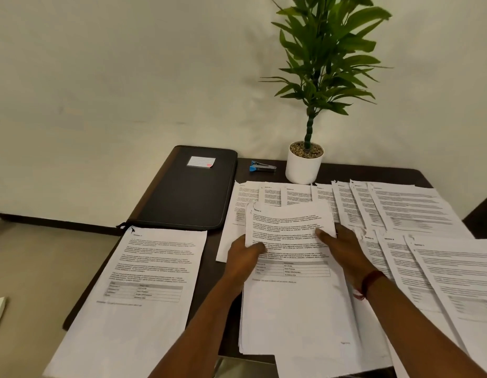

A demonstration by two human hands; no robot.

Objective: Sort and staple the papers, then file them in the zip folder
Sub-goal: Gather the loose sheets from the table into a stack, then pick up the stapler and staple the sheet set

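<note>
Stacked papers (297, 309) lie nearest; left hand (243, 259) and right hand (344, 248) grip the top sheets' side edges, fingers (341, 230) curled round them (zip folder (188, 195) lies closed).

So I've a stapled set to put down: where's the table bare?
Bare dark table shows around the blue stapler, between black zip folder and white plant pot, and in the narrow gap between the lone left sheet and the middle paper stack. The right side is crowded with overlapping pages.
</note>
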